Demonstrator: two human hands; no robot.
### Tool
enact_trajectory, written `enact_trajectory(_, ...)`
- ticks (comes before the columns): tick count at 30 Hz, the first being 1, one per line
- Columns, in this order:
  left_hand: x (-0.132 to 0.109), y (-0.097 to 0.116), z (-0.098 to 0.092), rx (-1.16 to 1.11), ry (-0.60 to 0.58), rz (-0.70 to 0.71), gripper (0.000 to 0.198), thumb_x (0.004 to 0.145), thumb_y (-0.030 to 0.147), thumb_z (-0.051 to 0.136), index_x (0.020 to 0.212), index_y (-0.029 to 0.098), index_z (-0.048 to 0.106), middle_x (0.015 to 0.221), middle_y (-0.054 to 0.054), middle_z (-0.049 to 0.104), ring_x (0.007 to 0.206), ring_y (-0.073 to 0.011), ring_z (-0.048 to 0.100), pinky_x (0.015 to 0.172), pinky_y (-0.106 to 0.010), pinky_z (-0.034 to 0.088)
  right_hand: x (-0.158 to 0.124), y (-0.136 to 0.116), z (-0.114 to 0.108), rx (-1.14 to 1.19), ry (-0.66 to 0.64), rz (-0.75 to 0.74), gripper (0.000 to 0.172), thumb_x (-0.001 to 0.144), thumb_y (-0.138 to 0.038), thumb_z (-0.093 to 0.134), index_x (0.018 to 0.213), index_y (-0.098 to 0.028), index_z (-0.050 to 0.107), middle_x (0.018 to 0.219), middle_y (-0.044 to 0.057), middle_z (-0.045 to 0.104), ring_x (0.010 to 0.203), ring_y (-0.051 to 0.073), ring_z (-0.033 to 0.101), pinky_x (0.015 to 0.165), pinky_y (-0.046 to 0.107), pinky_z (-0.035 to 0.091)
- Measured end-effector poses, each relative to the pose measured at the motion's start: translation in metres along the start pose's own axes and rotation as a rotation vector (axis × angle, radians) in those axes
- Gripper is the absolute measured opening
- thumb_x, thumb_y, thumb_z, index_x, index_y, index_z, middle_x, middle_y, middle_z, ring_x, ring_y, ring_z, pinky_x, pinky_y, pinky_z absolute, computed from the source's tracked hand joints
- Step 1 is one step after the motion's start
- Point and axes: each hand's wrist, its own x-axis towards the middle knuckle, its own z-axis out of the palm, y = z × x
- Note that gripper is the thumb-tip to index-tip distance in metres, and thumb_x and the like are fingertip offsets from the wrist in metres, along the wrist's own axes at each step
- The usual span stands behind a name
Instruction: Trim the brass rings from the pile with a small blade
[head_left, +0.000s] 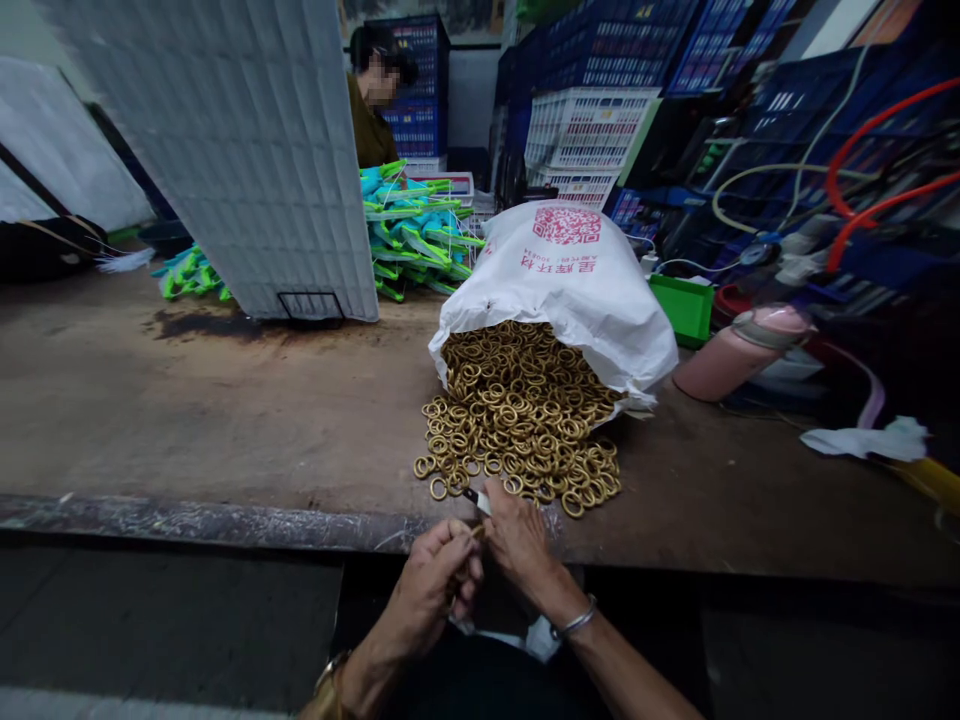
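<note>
My left hand [435,578] is closed, its thumb and fingers pinching a gold-coloured ring [478,532] in front of the table edge. More rings may be inside its curled fingers, but they are mostly hidden. Just to the right, my right hand [521,540] grips a small knife-like tool [478,500] with a dark tip and a pale handle. Its fingertips are close to the ring. Beyond both hands, a heap of gold-coloured rings [517,440] spills onto the table from the mouth of a white sack [562,280] with red print.
A tall grey ribbed panel [247,150] stands on the wooden table [225,420] at left. Bright green and blue items [420,235] lie behind it, near another person [375,100]. A pink bottle [739,350] and a green tray [681,308] are right of the sack. Stacked crates [592,125] fill the back.
</note>
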Motion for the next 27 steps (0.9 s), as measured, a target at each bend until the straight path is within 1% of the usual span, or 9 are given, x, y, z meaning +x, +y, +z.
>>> enact_trajectory(3, 0.003, 0.004, -0.006, -0.089, 0.044, -0.002, 0.03, 0.074, 0.043, 0.056, 0.071, 0.015, 0.049, 0.067, 0.0, 0.054, 0.044, -0.004, 0.044, 0.032, -0.012, 0.026, 0.009, -0.006, 0.007, 0.026, 0.084, -0.016, 0.021, 0.075, -0.012, 0.042, 0.093, -0.019, 0.048, 0.072, 0.002, 0.063, 0.063, 0.015, 0.057, 0.053, 0.025, 0.023)
enact_trajectory(9, 0.006, 0.01, -0.013, -0.182, 0.045, -0.003, 0.02, 0.074, 0.034, 0.057, 0.075, 0.016, 0.048, 0.07, -0.001, 0.057, 0.048, -0.0059, 0.049, 0.033, -0.012, 0.026, 0.019, -0.021, 0.004, -0.084, 0.053, 0.018, 0.017, 0.076, -0.013, 0.044, 0.091, -0.019, 0.05, 0.073, 0.004, 0.064, 0.064, 0.016, 0.058, 0.054, 0.026, 0.022)
enact_trajectory(13, 0.007, 0.011, -0.015, -0.256, 0.022, -0.028, 0.02, 0.073, 0.028, 0.057, 0.089, 0.018, 0.05, 0.067, 0.001, 0.056, 0.049, -0.0071, 0.051, 0.033, -0.012, 0.028, 0.019, -0.02, 0.003, -0.055, 0.054, 0.012, 0.017, 0.076, -0.01, 0.042, 0.088, -0.018, 0.051, 0.071, 0.004, 0.063, 0.062, 0.015, 0.056, 0.053, 0.026, 0.022)
enact_trajectory(15, 0.009, 0.012, -0.016, -0.292, 0.021, -0.031, 0.019, 0.072, 0.025, 0.058, 0.086, 0.015, 0.052, 0.068, 0.0, 0.056, 0.052, -0.0074, 0.052, 0.034, -0.012, 0.029, 0.019, -0.016, 0.006, 0.004, 0.073, 0.012, 0.02, 0.073, -0.008, 0.041, 0.088, -0.017, 0.051, 0.069, 0.004, 0.062, 0.06, 0.014, 0.054, 0.053, 0.025, 0.023)
enact_trajectory(17, 0.011, 0.012, -0.017, -0.324, 0.044, -0.02, 0.014, 0.069, 0.022, 0.06, 0.078, 0.014, 0.052, 0.07, -0.002, 0.057, 0.056, -0.0077, 0.053, 0.036, -0.012, 0.03, 0.02, -0.009, 0.008, 0.143, 0.108, 0.001, 0.018, 0.074, -0.009, 0.04, 0.085, -0.018, 0.051, 0.067, 0.002, 0.059, 0.059, 0.013, 0.051, 0.054, 0.024, 0.025)
enact_trajectory(19, 0.014, 0.012, -0.016, -0.339, 0.089, -0.009, 0.014, 0.065, 0.019, 0.062, 0.072, 0.014, 0.051, 0.073, -0.003, 0.058, 0.059, -0.0084, 0.055, 0.036, -0.012, 0.03, 0.019, -0.003, 0.008, 0.388, 0.139, 0.006, 0.011, 0.078, -0.017, 0.038, 0.074, -0.018, 0.049, 0.062, 0.0, 0.053, 0.058, 0.012, 0.048, 0.054, 0.023, 0.029)
enact_trajectory(20, 0.015, 0.012, -0.015, -0.33, 0.111, -0.004, 0.015, 0.063, 0.017, 0.063, 0.07, 0.014, 0.05, 0.074, -0.003, 0.059, 0.06, -0.0085, 0.056, 0.036, -0.012, 0.029, 0.018, -0.001, 0.007, 0.544, 0.134, 0.027, 0.014, 0.08, -0.023, 0.037, 0.069, -0.019, 0.046, 0.058, -0.001, 0.05, 0.055, 0.011, 0.046, 0.054, 0.022, 0.03)
enact_trajectory(24, 0.02, 0.009, -0.006, -0.219, 0.178, 0.05, 0.022, 0.064, 0.022, 0.065, 0.08, 0.015, 0.051, 0.071, 0.0, 0.057, 0.051, -0.0061, 0.051, 0.034, -0.012, 0.026, 0.007, -0.002, -0.002, 1.152, -0.011, 0.21, 0.019, 0.077, -0.038, 0.042, 0.068, -0.021, 0.041, 0.049, -0.008, 0.039, 0.038, 0.006, 0.03, 0.039, 0.019, 0.024)
enact_trajectory(27, 0.023, 0.004, 0.003, -0.146, 0.189, 0.093, 0.032, 0.068, 0.034, 0.064, 0.091, 0.018, 0.051, 0.065, 0.004, 0.052, 0.044, -0.0043, 0.043, 0.033, -0.012, 0.026, -0.003, -0.009, -0.009, 1.424, -0.093, 0.254, 0.02, 0.074, -0.04, 0.048, 0.072, -0.021, 0.042, 0.048, -0.01, 0.038, 0.034, 0.004, 0.021, 0.034, 0.018, 0.016)
